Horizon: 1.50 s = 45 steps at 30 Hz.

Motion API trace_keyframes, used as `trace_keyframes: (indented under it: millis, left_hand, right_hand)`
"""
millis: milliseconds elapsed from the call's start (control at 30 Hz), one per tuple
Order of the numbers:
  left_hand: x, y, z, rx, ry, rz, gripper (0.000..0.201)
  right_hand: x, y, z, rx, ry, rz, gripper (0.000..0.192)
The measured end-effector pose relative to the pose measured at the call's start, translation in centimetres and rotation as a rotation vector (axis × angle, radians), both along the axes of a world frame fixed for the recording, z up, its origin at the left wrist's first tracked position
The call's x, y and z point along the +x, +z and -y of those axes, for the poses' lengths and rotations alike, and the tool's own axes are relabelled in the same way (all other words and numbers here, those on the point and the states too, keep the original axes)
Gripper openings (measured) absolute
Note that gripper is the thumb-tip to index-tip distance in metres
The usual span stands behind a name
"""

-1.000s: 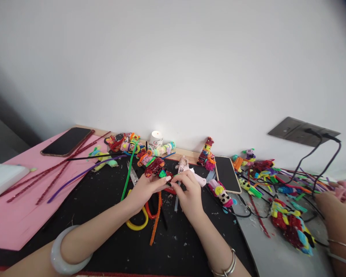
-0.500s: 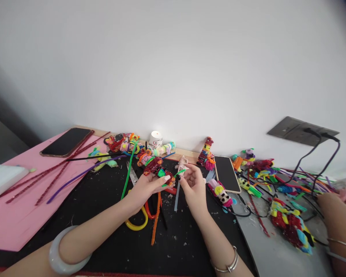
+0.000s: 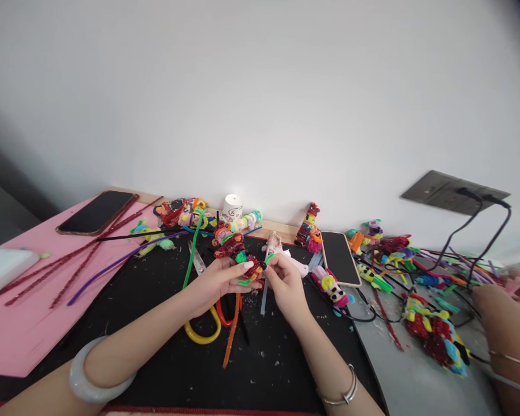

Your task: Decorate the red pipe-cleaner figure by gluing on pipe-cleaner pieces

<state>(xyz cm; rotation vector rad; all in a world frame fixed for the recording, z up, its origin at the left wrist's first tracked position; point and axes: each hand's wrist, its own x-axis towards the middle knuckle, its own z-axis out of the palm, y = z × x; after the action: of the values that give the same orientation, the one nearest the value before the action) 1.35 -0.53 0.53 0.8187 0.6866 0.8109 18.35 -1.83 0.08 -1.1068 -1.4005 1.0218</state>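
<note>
Left hand (image 3: 219, 283) and right hand (image 3: 285, 283) meet at a red fuzzy figure (image 3: 230, 247)

The figure is clasped in the left hand, above a black mat (image 3: 277, 370) on the worktop. The right hand pinches a small green strip (image 3: 269, 259) between thumb and finger, just beside the figure's near end; whether strip and figure touch, I cannot tell. Below the left hand lie yellow-handled scissors (image 3: 203, 340) and an orange stem (image 3: 230, 342). Beyond the right hand sits a pale pink tool (image 3: 273, 240). At far right, a co-worker's hand (image 3: 498, 306) is near pink pieces (image 3: 516, 288).
</note>
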Motion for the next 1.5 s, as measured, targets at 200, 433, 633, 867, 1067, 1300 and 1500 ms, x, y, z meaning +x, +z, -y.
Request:
trace_keyframes:
  millis: [200, 433, 633, 867, 1067, 1300, 1500]
  left_hand:
    - [-0.2, 0.0, -0.1, 0.01, -0.013, -0.02, 0.025]
    - [-0.2, 0.3, -0.1, 0.021, -0.007, -0.089, 0.03]
    - [-0.2, 0.7, 0.2, 0.018, 0.008, -0.132, 0.037]
    - [0.0, 0.7, 0.3, 0.069, 0.039, -0.14, 0.038]
    - [-0.2, 0.2, 0.1, 0.095, 0.002, -0.065, 0.04]
    - [-0.6, -0.3, -0.2, -0.038, -0.043, -0.024, 0.03]
    - [-0.7, -0.3, -0.3, -0.082, -0.089, -0.019, 0.022]
  right_hand:
    - [-0.1, 0.0, 0.1, -0.033, -0.008, -0.064, 0.019]
    - [-0.1, 0.3, 0.2, 0.033, -0.061, 0.018, 0.017]
    - [0.0, 0.5, 0.8, 0.207, -0.116, 0.234, 0.013]
    - [0.1, 1.2, 0.9, 0.366, -0.148, 0.365, 0.012]
    - [0.2, 1.2, 1.0, 0.346, -0.154, 0.329, 0.013]
    - [0.0, 1.1, 0.8, 0.246, -0.146, 0.183, 0.013]
    - [0.0, 1.3, 0.9, 0.196, -0.156, 0.133, 0.014]
